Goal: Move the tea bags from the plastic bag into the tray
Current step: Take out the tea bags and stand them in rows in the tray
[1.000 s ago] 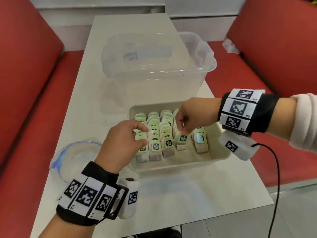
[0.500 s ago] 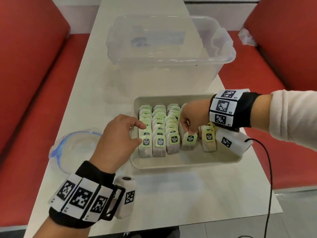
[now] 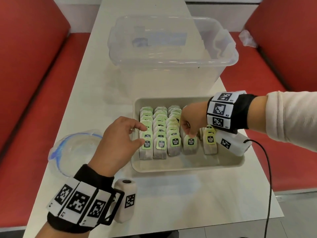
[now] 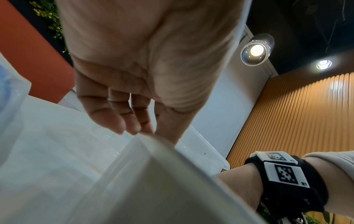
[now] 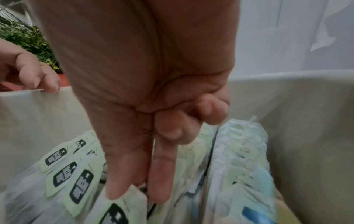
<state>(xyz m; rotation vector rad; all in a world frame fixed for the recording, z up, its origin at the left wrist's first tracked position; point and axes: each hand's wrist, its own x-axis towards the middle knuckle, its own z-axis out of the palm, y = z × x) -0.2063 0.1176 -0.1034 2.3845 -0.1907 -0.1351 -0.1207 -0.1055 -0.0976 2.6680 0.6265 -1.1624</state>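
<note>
A beige tray (image 3: pixel 188 166) on the white table holds several rows of tea bags (image 3: pixel 160 133) with green tags, standing upright. My right hand (image 3: pixel 191 133) reaches in from the right and pinches the top of the front tea bag (image 3: pixel 190 143) of the fourth row between thumb and forefinger (image 5: pixel 159 174). My left hand (image 3: pixel 144 134) rests at the tray's left rim (image 4: pixel 172 166) with fingers (image 4: pixel 114 118) relaxed, touching the first row. The clear plastic bag (image 3: pixel 75 148) with a blue zip lies left of the tray, behind my left hand.
A large clear plastic bin (image 3: pixel 171 48) stands right behind the tray. Red bench seats (image 3: pixel 34 83) run along both sides of the narrow table. A black cable (image 3: pixel 269 177) hangs from my right wrist over the table's right edge.
My right hand has set the pinched tea bag down upright at the front of the fourth row. My left hand has stayed at the tray's left rim.
</note>
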